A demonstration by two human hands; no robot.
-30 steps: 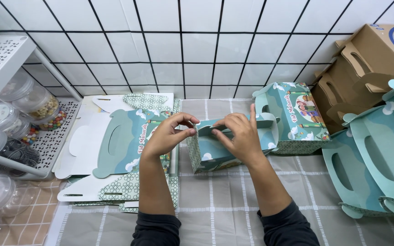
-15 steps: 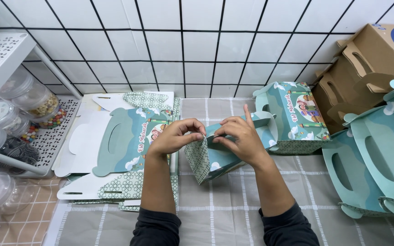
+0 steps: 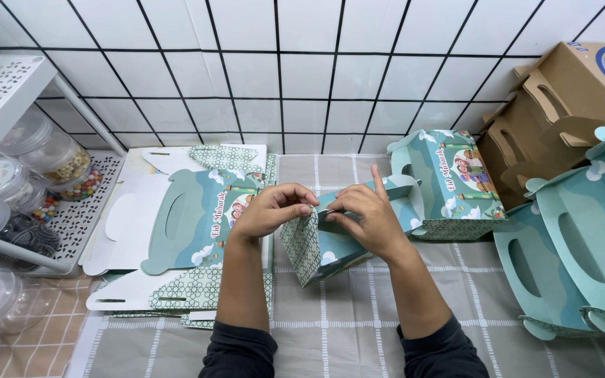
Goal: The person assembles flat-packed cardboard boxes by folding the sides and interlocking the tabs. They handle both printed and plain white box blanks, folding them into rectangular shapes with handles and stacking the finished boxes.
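Observation:
A half-folded teal paper gift box (image 3: 320, 248) with a patterned side panel is tilted above the grey checked tablecloth (image 3: 358, 329). My left hand (image 3: 271, 210) pinches its top edge from the left. My right hand (image 3: 365, 217) grips the top flap from the right, index finger raised. Both wrists wear dark sleeves. The box's far end is hidden behind my right hand.
A stack of flat unfolded teal box blanks (image 3: 176, 231) lies to the left. A finished teal box (image 3: 453, 185) stands behind my right hand. More teal boxes (image 3: 582, 245) and brown cardboard boxes (image 3: 561, 105) crowd the right. A white rack (image 3: 8, 91) holds clear lidded tubs (image 3: 57, 157).
The box has tipped so its patterned side faces me and its lower end swung toward me. My hands have shifted slightly while staying on the top flaps.

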